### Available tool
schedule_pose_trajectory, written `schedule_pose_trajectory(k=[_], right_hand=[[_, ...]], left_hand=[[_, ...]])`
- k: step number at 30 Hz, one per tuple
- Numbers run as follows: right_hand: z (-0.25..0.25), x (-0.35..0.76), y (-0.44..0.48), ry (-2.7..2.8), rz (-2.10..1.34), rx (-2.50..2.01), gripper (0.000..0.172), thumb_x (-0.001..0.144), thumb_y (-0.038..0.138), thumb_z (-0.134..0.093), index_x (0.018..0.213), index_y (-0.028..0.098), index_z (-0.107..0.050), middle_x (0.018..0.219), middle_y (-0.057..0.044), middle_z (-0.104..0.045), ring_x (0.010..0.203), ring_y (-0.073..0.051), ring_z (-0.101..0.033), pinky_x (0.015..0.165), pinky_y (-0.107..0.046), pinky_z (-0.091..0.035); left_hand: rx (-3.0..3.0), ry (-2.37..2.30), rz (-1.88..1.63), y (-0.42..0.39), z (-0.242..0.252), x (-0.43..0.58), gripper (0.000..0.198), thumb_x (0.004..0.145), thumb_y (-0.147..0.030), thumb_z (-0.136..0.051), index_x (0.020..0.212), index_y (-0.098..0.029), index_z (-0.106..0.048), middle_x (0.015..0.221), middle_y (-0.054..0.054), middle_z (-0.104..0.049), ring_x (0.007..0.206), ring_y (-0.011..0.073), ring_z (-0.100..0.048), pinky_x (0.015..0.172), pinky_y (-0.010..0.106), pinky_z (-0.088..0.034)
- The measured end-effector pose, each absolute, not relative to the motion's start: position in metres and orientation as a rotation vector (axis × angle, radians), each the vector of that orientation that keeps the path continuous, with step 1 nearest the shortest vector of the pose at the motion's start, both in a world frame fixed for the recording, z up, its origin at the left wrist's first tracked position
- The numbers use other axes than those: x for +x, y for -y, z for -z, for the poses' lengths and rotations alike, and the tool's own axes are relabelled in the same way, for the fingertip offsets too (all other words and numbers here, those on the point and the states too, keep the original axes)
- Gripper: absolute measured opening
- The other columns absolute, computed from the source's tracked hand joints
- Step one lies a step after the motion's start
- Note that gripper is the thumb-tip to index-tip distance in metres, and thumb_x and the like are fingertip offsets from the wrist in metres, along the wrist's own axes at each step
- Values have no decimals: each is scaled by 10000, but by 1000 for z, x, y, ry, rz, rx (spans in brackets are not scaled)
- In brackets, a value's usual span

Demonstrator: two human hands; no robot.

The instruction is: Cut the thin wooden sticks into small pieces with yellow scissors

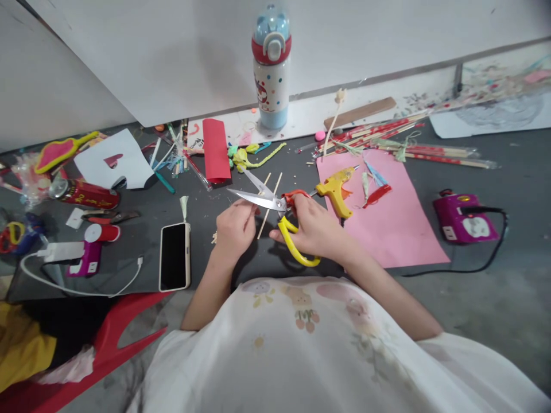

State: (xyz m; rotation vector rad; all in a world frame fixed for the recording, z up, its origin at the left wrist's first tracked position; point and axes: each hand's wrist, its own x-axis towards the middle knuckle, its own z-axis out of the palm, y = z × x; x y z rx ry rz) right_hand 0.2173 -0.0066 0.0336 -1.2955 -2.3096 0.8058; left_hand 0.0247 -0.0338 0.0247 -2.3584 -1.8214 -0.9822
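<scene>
My right hand (307, 226) grips the scissors (262, 199) by their red and yellow handles. The blades point left and stand apart. Just below the blades my left hand (236, 226) is closed, fingertips pinched together near the lower blade; what they pinch is too small to make out. Thin wooden sticks (276, 184) lie on the dark table between and beyond my hands. A yellow glue gun (336, 189) rests right of the scissors, partly on a pink sheet (400, 212).
A tall bottle (272, 74) stands at the back. At left are a phone (174, 257), a red can (86, 193), pliers (112, 217) and a white cable. Wrapped chopsticks (374, 135) lie back right; a purple power block (467, 218) with a black cord sits far right.
</scene>
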Motion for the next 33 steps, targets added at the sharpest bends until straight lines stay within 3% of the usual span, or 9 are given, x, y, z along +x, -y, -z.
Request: schedule_pose_trajectory(k=[8, 21, 26, 30, 33], right_hand=[[-34, 217, 7, 2322, -892, -1297, 502, 742, 555, -548, 1023, 150, -452, 968, -137, -601, 930, -269, -577, 716, -319, -416], [-34, 213, 3, 2296, -1026, -1500, 397, 742, 554, -547, 890, 189, -497, 737, -46, -612, 697, -203, -600, 587, -259, -358], [-30, 209, 1, 2213, -1137, -1579, 357, 741, 553, -538, 785, 210, -449, 684, -18, -593, 645, -183, -578, 559, -248, -340], [-17, 200, -1, 2091, -1263, -1584, 305, 750, 503, -531, 725, 209, -455, 637, -14, -572, 591, -177, -541, 549, -258, -344], [-3, 196, 0, 1887, -1298, -1322, 246, 758, 411, -530, 644, 202, -472, 581, -18, -540, 587, -184, -533, 590, -295, -384]], left_hand=[[-2457, 1848, 918, 34, -31, 21, 182, 847, -149, -414, 739, -189, -554, 714, 4, -625, 707, 116, -598, 669, 214, -438], [-2490, 1918, 794, 29, -33, 24, 241, 900, -214, -381, 712, -180, -529, 675, 3, -584, 644, 105, -543, 626, 216, -382], [-2447, 1940, 688, 23, -33, 27, 238, 920, -255, -354, 831, -180, -562, 732, 29, -590, 701, 136, -540, 653, 253, -375], [-2143, 1860, 900, 24, -46, 44, 195, 893, -275, -420, 962, -165, -565, 900, 87, -615, 869, 190, -529, 793, 331, -374], [-2421, 1616, 1050, 29, -60, 64, 166, 882, -228, -411, 920, -177, -564, 853, 60, -629, 830, 167, -530, 789, 325, -389]])
